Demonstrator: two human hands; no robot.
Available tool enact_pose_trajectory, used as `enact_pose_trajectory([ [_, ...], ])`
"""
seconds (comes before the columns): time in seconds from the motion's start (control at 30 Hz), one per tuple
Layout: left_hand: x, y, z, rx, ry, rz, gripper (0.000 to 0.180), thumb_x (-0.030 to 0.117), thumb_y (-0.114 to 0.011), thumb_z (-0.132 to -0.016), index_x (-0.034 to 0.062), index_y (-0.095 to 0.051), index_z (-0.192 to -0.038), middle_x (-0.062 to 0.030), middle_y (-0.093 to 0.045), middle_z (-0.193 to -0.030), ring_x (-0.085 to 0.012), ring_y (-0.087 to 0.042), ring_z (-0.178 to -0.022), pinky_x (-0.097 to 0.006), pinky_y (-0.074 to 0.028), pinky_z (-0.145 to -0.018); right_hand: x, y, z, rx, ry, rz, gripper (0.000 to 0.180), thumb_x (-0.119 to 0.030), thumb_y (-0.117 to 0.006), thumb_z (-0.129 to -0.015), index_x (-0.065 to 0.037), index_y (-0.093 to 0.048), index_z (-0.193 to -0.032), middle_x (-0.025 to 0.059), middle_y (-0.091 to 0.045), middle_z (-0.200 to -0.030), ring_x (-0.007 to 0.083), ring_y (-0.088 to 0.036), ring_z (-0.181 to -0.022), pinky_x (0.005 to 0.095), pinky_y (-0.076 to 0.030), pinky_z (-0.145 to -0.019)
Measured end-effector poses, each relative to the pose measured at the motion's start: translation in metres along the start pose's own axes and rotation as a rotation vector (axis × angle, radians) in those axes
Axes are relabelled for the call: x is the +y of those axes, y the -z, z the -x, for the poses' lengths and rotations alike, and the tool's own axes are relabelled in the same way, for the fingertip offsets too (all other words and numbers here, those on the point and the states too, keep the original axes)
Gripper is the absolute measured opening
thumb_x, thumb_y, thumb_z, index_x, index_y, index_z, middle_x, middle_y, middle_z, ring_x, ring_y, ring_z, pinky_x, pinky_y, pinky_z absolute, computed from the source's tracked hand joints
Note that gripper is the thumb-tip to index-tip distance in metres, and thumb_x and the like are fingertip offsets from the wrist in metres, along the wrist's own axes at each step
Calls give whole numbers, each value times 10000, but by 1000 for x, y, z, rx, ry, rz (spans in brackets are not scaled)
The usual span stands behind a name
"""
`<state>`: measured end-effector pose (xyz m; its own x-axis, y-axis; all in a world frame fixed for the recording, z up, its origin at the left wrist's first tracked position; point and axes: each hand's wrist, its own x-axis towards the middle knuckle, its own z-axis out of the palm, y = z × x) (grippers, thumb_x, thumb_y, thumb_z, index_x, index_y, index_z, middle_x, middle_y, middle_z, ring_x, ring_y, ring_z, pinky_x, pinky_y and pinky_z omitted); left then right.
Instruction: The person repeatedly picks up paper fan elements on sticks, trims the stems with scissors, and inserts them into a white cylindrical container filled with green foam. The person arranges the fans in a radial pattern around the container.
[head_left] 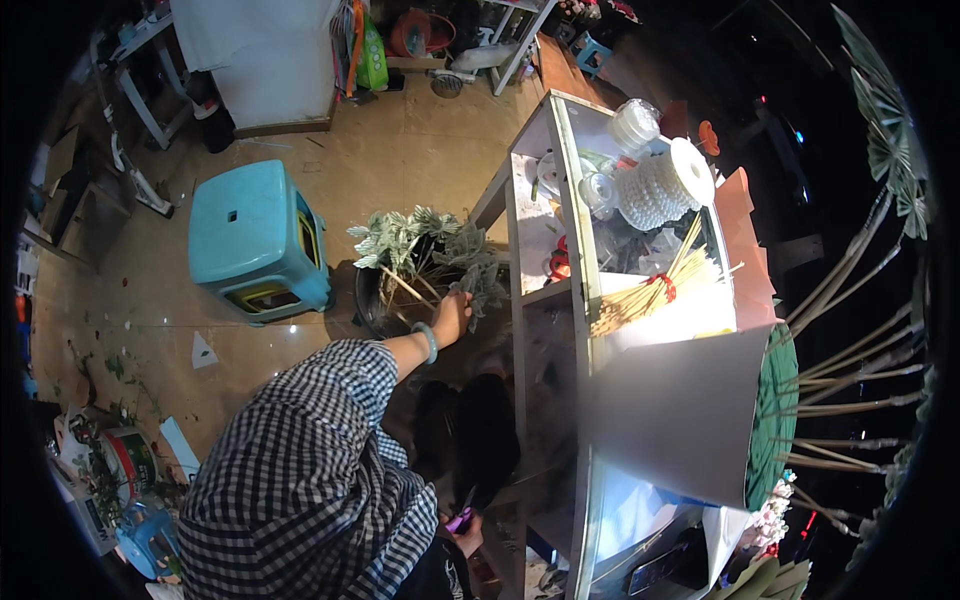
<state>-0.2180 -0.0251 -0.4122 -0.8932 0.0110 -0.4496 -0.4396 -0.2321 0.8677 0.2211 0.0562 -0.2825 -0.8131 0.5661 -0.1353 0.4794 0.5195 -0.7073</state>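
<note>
Near the middle of the head view, my left hand (455, 318) reaches out with its fingers closed on a grey-green leafy stem (483, 290). A pale green bangle circles that wrist, below a black-and-white checked sleeve. More pleated grey-green leaves (385, 240) and bare stems stand in a dark round bucket (368, 300) beside the hand. Lower down, close to my body, my right hand (467, 540) is closed around purple-handled scissors (460, 520), blades pointing away from me. Part of that hand is hidden by the sleeve.
A blue plastic stool (240, 220) stands left of the bucket. To the right, a white-framed table (583, 400) bears a bead spool (655, 185), bundled sticks (655, 292) and a large paper-wrapped bunch (690, 420). Clippings and a tin (130, 460) lie at lower left.
</note>
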Motion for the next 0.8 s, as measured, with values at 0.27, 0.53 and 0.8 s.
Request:
enact_pose_trajectory([
  [0.27, 49, -26, -8, -293, -444, -1108, 378, 199, -644, -798, 16, -595, -1125, -251, -498, -1178, -416, -527, -1032, -450, -451, -882, -2, 8, -6, -44, 48, 37, 427, -226, -772, -698, -9, -580, -1012, 59, -588, -709, 146, -566, -623, 275, -461, -585],
  [0.53, 85, 12, 23, -17, -712, -600, 239, 96, -629, -825, -18, -602, -1033, -155, -544, -1126, -363, -565, -941, -384, -500, -782, -10, -1, 2, -67, -104, -246, 419, -154, -761, -704, -2, -548, -1032, 60, -575, -754, 118, -546, -667, 259, -459, -614],
  [0.8, 197, 70, 148, -4, -1214, -479, 199, 25, -687, -780, 0, -568, -938, -123, -592, -1075, -191, -633, -826, -294, -524, -662, -64, 9, -9, 32, 31, -178, 359, -79, -747, -691, 1, -569, -992, 18, -555, -733, 110, -508, -659, 248, -450, -620],
])
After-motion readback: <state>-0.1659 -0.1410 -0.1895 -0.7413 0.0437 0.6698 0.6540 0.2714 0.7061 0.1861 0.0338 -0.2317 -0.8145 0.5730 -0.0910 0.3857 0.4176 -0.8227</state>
